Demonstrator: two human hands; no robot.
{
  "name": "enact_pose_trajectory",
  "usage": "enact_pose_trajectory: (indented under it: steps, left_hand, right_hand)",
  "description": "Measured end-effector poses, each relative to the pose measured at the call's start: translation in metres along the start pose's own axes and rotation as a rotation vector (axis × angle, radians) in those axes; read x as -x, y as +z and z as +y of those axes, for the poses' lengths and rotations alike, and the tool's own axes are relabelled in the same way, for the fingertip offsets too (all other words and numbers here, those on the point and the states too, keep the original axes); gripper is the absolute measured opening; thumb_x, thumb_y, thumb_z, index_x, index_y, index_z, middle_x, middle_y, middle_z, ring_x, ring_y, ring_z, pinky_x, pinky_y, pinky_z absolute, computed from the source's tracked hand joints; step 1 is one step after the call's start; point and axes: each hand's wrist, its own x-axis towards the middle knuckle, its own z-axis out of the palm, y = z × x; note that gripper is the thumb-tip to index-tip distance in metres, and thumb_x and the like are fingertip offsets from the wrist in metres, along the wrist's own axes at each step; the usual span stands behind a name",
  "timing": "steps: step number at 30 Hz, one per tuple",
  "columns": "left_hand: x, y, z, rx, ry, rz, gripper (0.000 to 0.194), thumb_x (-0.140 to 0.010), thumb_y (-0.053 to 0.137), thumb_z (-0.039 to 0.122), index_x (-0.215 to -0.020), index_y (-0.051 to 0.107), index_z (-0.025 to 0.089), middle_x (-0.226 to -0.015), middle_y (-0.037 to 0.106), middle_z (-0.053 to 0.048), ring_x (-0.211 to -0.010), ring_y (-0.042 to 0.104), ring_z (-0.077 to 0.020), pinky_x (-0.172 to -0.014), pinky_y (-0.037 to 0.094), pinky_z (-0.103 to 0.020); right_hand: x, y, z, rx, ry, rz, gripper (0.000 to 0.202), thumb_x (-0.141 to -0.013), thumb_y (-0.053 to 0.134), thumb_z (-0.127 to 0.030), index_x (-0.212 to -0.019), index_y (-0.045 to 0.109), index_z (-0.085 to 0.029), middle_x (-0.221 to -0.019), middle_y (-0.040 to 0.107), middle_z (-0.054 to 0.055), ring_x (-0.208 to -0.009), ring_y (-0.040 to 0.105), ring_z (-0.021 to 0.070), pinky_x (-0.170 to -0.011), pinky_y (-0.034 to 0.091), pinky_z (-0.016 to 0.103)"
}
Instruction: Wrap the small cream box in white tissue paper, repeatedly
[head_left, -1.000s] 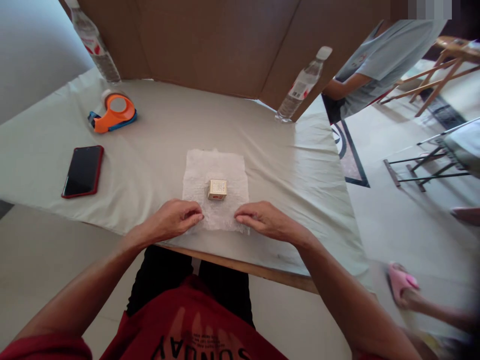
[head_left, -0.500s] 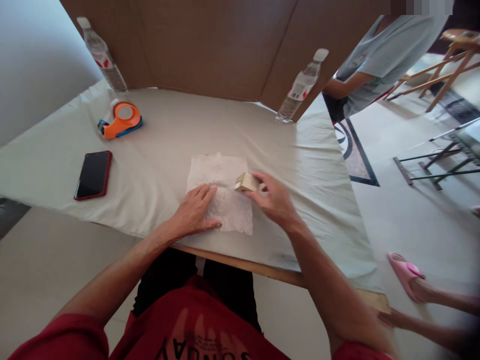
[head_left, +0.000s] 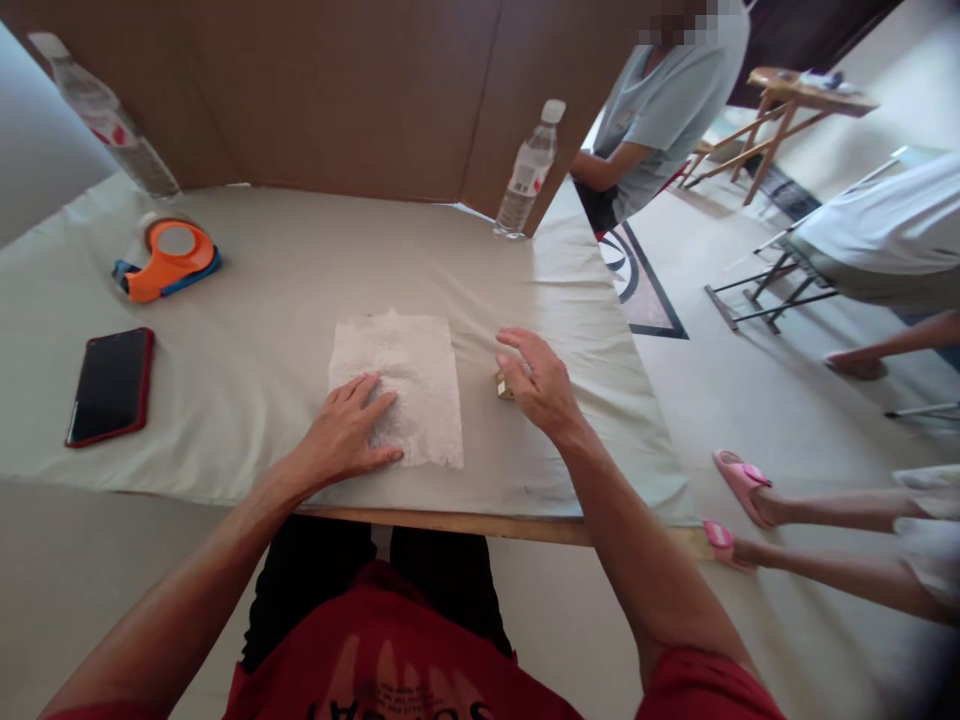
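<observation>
A whitish, thin crinkled sheet (head_left: pixel 420 385) lies flat on the cloth-covered table (head_left: pixel 300 270). My left hand (head_left: pixel 349 430) rests on the sheet's left part with fingers spread. To the right of the sheet a small pale box (head_left: pixel 505 386) stands on the cloth, partly hidden by my right hand (head_left: pixel 541 380). That hand is over and beside the box, its thumb and fingers apart, and it does not grip the box.
An orange and blue tape dispenser (head_left: pixel 174 258) and a phone (head_left: pixel 111 385) lie at the left. Two bottles, left (head_left: pixel 112 125) and right (head_left: pixel 527 175), stand before a cardboard panel (head_left: pixel 337 100). People sit or stand at the right.
My right hand has moved the small box off the sheet's right edge onto the cloth and let go of it. The view has shifted to the right.
</observation>
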Motion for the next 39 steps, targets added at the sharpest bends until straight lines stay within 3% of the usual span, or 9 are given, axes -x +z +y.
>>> enact_pose_trajectory:
  steps: [5,10,15,17,19,23,29,34,39]
  left_hand:
    - [0.004,0.000,-0.003,-0.011,0.018,0.010,0.073,-0.082,0.070,0.053,-0.143,0.052,0.017,-0.159,0.040,-0.023,-0.148,0.036,-0.0412,-0.120,0.033,-0.056]
    - [0.008,0.006,-0.008,0.030,0.037,0.043,0.070,-0.082,0.070,0.054,-0.142,0.053,0.022,-0.160,0.040,-0.018,-0.149,0.036,-0.0395,-0.120,0.033,-0.056]
    - [0.007,0.007,-0.007,0.060,0.018,0.040,0.070,-0.081,0.071,0.053,-0.141,0.054,0.021,-0.161,0.039,-0.019,-0.150,0.034,-0.0414,-0.121,0.031,-0.059]
    - [0.006,0.003,-0.003,0.069,0.016,0.008,0.072,-0.080,0.072,0.052,-0.141,0.054,0.019,-0.161,0.038,-0.020,-0.150,0.032,-0.0417,-0.121,0.030,-0.058]
    - [0.004,-0.003,-0.001,0.075,0.015,-0.033,0.075,-0.078,0.074,0.051,-0.142,0.054,0.018,-0.162,0.036,-0.021,-0.152,0.031,-0.0408,-0.123,0.029,-0.056]
    - [0.005,-0.020,-0.003,0.105,0.020,-0.106,0.078,-0.077,0.076,0.052,-0.144,0.053,0.018,-0.164,0.034,-0.021,-0.153,0.028,-0.0398,-0.123,0.029,-0.055]
    - [-0.013,-0.045,-0.004,0.139,-0.024,0.065,0.048,-0.097,0.051,0.036,-0.140,0.056,0.017,-0.153,0.051,-0.017,-0.143,0.046,-0.0312,-0.120,0.034,-0.050]
    - [-0.035,-0.031,-0.008,0.050,0.029,-0.026,0.051,-0.092,0.056,0.033,-0.138,0.055,0.010,-0.149,0.054,-0.022,-0.143,0.046,-0.0337,-0.119,0.036,-0.048]
    - [-0.025,-0.005,-0.023,0.023,0.023,-0.039,0.076,-0.093,0.056,0.053,-0.153,0.039,0.010,-0.166,0.029,-0.020,-0.156,0.023,-0.0348,-0.127,0.021,-0.049]
  right_hand:
    - [0.000,-0.006,0.074,0.070,0.284,0.039,0.055,-0.098,0.034,-0.053,-0.132,0.063,-0.019,-0.142,0.063,0.014,-0.136,0.053,0.0276,-0.117,0.037,0.052]
    - [0.083,-0.062,0.128,0.548,0.518,0.071,0.061,-0.095,0.037,-0.052,-0.138,0.056,-0.014,-0.154,0.048,0.023,-0.144,0.043,0.0386,-0.116,0.031,0.065]
    - [0.174,-0.117,0.137,0.596,0.686,0.101,0.059,-0.093,0.040,-0.064,-0.117,0.067,-0.017,-0.118,0.067,0.033,-0.116,0.063,0.0475,-0.092,0.048,0.064]
    - [0.186,-0.126,0.131,0.650,0.672,0.153,0.052,-0.091,0.044,-0.066,-0.107,0.069,-0.024,-0.111,0.068,0.031,-0.115,0.062,0.0532,-0.086,0.045,0.072]
    - [0.179,-0.127,0.114,0.692,0.622,0.245,0.052,-0.092,0.042,-0.068,-0.114,0.069,-0.029,-0.128,0.062,0.028,-0.127,0.054,0.0546,-0.091,0.039,0.076]
    - [0.126,-0.100,0.038,0.556,0.210,0.282,0.047,-0.099,0.038,-0.055,-0.122,0.068,-0.027,-0.140,0.060,0.019,-0.135,0.054,0.0418,-0.108,0.041,0.068]
    - [0.020,0.010,-0.080,0.156,-0.252,-0.112,0.034,-0.099,0.046,-0.029,-0.127,0.064,-0.022,-0.153,0.051,0.013,-0.142,0.048,0.0283,-0.118,0.041,0.050]
    - [-0.015,0.093,-0.088,0.250,-0.210,-0.459,0.049,-0.092,0.051,-0.017,-0.139,0.056,-0.007,-0.156,0.046,0.023,-0.143,0.046,0.0329,-0.118,0.039,0.049]
    - [0.041,0.086,-0.051,0.404,-0.294,-0.434,0.053,-0.099,0.049,-0.037,-0.146,0.052,-0.013,-0.158,0.047,0.017,-0.147,0.042,0.0322,-0.119,0.034,0.050]
